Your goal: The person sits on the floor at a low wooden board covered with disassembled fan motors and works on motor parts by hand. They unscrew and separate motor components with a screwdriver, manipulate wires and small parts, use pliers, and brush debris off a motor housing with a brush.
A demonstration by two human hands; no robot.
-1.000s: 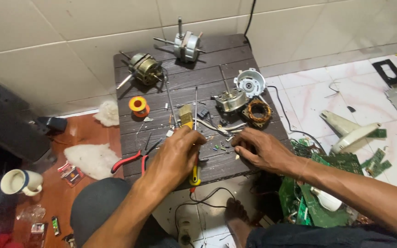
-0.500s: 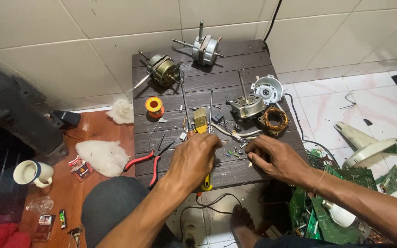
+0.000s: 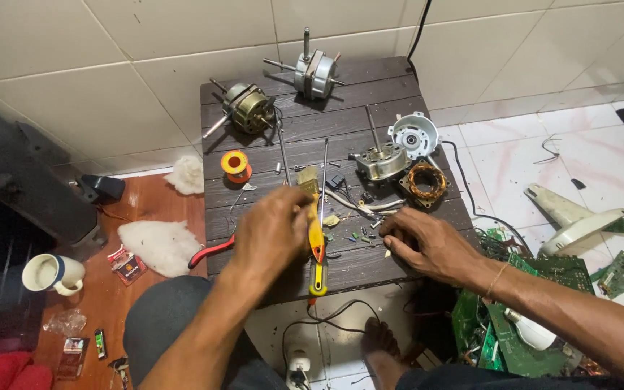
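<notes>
My left hand (image 3: 272,232) hovers over the front of a small dark wooden table (image 3: 370,90), fingers curled on the upper end of a yellow-and-orange-handled tool (image 3: 317,253) whose thin shaft points away from me. My right hand (image 3: 427,244) rests palm down at the table's front right. Its fingertips are bunched beside several tiny loose parts (image 3: 359,235), and what they pinch is hidden. Between the hands lie white wires (image 3: 355,206).
Fan motors (image 3: 248,108) (image 3: 315,72) (image 3: 380,162), a white end cover (image 3: 413,135) and a copper winding (image 3: 426,180) occupy the table's back. An orange solder spool (image 3: 235,165) and red-handled pliers (image 3: 211,253) lie left. Green circuit boards (image 3: 514,339) and a mug (image 3: 52,274) sit on the floor.
The view has shifted, so the table sits more central. Both hands stay over the table's front edge with only small finger movements.
</notes>
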